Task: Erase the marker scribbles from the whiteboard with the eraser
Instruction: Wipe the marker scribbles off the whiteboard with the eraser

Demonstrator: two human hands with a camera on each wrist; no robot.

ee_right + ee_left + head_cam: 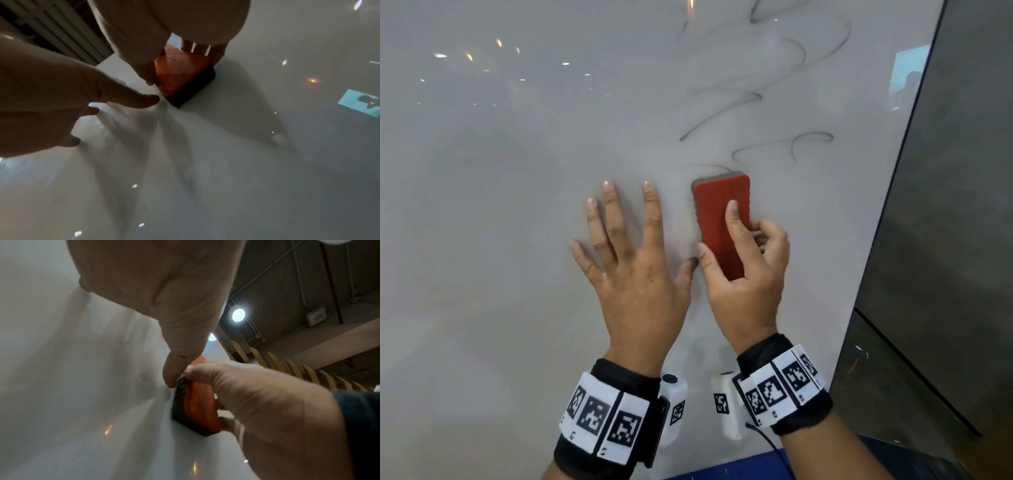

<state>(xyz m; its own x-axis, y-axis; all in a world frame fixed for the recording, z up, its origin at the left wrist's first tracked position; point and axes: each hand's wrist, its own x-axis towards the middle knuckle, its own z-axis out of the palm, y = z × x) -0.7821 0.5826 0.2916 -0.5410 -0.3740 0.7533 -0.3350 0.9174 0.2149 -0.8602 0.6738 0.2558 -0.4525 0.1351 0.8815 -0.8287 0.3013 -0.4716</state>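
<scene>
A red-backed eraser point(719, 219) with a dark felt face lies flat against the whiteboard point(500, 205). My right hand point(743, 270) grips it, thumb on its left edge, forefinger across its back, the other fingers curled at its right side. Thin dark marker scribbles point(722, 113) and grey smears loop above and to the right of the eraser. Just left of it, my left hand point(633, 260) presses flat on the board with fingers spread, its thumb tip close to the eraser's lower left. The wrist views show the eraser point(197, 408) point(180, 76) pinned on the board.
The whiteboard's right edge point(914, 171) runs diagonally, with a dark panel point(962, 205) beyond it. A blue strip point(722, 469) shows at the bottom. Ceiling lights reflect on the board's upper left. Ceiling lamps point(238, 314) and wooden slats appear in the left wrist view.
</scene>
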